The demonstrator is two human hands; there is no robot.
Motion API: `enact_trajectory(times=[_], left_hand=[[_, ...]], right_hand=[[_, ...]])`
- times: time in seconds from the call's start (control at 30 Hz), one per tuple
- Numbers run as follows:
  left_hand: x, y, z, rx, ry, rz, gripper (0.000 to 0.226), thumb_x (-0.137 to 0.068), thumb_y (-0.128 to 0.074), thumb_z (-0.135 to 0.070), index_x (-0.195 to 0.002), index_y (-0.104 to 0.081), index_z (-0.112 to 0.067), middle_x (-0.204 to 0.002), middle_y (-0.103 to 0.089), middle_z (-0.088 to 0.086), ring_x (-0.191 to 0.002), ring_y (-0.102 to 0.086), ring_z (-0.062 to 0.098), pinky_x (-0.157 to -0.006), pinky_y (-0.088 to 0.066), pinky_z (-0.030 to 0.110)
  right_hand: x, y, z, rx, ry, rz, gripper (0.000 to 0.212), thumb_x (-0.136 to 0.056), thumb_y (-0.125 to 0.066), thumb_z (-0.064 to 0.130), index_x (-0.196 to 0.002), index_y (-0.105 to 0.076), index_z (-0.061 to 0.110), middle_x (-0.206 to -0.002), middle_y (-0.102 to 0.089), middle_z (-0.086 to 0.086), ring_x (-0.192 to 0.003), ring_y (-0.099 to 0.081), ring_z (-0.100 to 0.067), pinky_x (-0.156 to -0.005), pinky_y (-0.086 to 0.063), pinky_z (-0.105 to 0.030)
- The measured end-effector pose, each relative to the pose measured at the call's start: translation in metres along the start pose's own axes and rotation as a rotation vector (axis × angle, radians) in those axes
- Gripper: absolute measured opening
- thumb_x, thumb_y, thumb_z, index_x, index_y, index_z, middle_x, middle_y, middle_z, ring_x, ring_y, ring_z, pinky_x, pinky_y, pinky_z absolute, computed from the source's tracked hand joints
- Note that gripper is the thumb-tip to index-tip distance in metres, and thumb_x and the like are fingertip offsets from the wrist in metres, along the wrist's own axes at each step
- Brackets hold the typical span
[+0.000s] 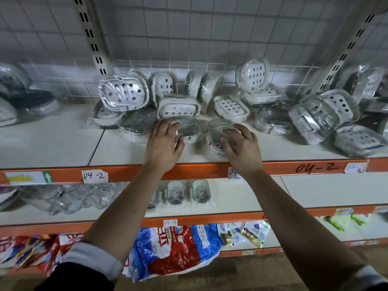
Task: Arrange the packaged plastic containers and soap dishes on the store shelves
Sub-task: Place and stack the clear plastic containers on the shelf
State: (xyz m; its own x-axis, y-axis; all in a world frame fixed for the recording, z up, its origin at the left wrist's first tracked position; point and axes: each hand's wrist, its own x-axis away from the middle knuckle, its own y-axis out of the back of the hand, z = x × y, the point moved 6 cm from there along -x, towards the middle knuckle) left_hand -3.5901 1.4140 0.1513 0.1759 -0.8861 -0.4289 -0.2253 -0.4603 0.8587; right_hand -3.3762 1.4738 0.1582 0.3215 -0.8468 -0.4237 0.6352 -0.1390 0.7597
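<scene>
Upper shelf (pixel 63 143), near the front edge: left hand (pixel 162 143) grasps the left clear dish (pixel 188 126), which is bagged, with its long axis left-right under the fingers. Right hand (pixel 241 149) grasps the right clear dish (pixel 220 128), also bagged, with its long axis front-to-back beneath the fingertips. Behind: white perforated soap dishes (pixel 123 92), bagged and heaped.

Backdrop: white tiled wall (pixel 189 28), grey slotted metal upright (pixel 92 45).
Tag: white paper label (pixel 95 176), handwritten "04-2".
Btm: red-white-blue plastic bag (pixel 174 248).
</scene>
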Motion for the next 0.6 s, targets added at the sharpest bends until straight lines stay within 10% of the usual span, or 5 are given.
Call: enact_trajectory(times=[0.13, 0.6], left_hand=[[-0.003, -0.003, 0.006, -0.014, 0.032, 0.088, 0.060, -0.086, -0.059, -0.031, -0.141, -0.048, -0.010, -0.148, -0.042, 0.016, -0.138, -0.034, 0.033, -0.116, -0.025, 0.046], [-0.004, 0.018, -0.009, 0.220, 0.040, 0.094, 0.044, -0.085, -0.071, -0.036, -0.123, -0.063, -0.015, -0.124, -0.048, 0.004, -0.118, -0.047, 0.027, -0.102, -0.040, 0.038]], right_hand=[[0.002, -0.011, 0.002, 0.034, -0.090, 0.070, 0.058, -0.077, -0.071, 0.056, -0.122, -0.060, 0.021, -0.138, -0.048, -0.004, -0.116, -0.051, -0.034, -0.095, -0.047, -0.045], [0.018, 0.030, -0.004, -0.016, -0.109, -0.040, 0.038, -0.080, -0.069, 0.047, -0.109, -0.065, 0.022, -0.116, -0.061, -0.002, -0.102, -0.060, -0.031, -0.084, -0.052, -0.040]])
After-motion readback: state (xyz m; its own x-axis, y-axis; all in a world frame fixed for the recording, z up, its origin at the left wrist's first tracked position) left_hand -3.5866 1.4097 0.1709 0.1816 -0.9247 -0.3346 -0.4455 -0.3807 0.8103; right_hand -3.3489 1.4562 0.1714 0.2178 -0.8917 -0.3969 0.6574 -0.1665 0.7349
